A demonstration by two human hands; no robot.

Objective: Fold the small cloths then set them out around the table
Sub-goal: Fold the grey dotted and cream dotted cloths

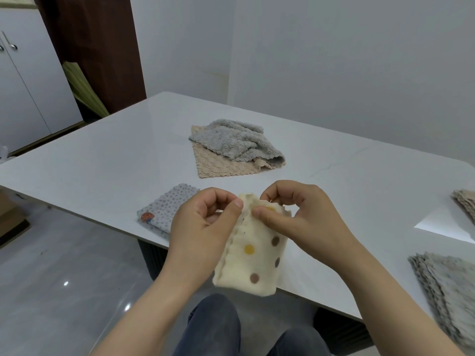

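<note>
Both our hands up over near edge of surface (pixel 102 160). Left hand (pixel 203 222) and right hand (pixel 300 217) each pinch top hem of cream dotted cloth (pixel 254 255), fingers closed on it, cloth hanging folded between them. Grey dotted cloth (pixel 167 209) lies folded just left. Grey fluffy cloth (pixel 236 142) heaped on beige cloth (pixel 218 163) mid-surface. Folded cloths at right edge (pixel 447 286), blurred, perhaps stacked.
</note>
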